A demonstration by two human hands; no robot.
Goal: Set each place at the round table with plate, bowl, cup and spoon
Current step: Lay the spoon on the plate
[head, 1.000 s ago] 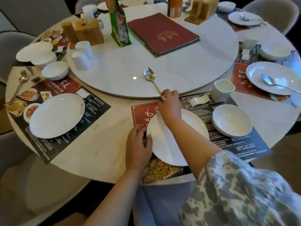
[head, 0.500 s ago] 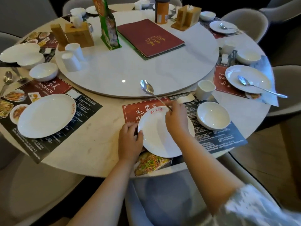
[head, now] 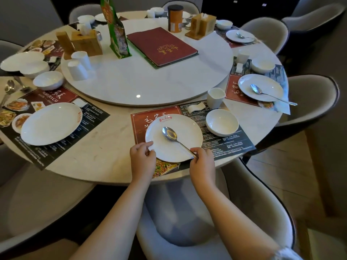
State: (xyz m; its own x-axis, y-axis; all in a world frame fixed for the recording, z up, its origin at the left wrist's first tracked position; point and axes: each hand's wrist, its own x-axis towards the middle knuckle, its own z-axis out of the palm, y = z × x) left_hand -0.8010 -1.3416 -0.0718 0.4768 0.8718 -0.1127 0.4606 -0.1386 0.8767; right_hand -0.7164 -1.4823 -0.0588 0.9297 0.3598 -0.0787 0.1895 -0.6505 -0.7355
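A white plate (head: 180, 147) lies on the near placemat (head: 221, 143) in front of me. A metal spoon (head: 170, 134) rests on it, bowl up, handle pointing to the near right. My right hand (head: 201, 162) pinches the end of that handle at the plate's near edge. My left hand (head: 142, 156) pinches the plate's near left rim. A white bowl (head: 222, 122) and a white cup (head: 216, 98) stand to the right of the plate.
The raised turntable (head: 146, 79) carries a red menu (head: 162, 46), two upturned cups (head: 78, 65), wooden holders and a green packet. To the left lie a bare plate (head: 50, 123), a bowl (head: 48, 80) and loose spoons (head: 9, 88). The right place has a plate with spoon (head: 261, 87). Chairs ring the table.
My right hand has drawn the spoon back from the turntable's edge and laid it on the near plate. My left hand stays at the plate's rim. The camera has pulled back.
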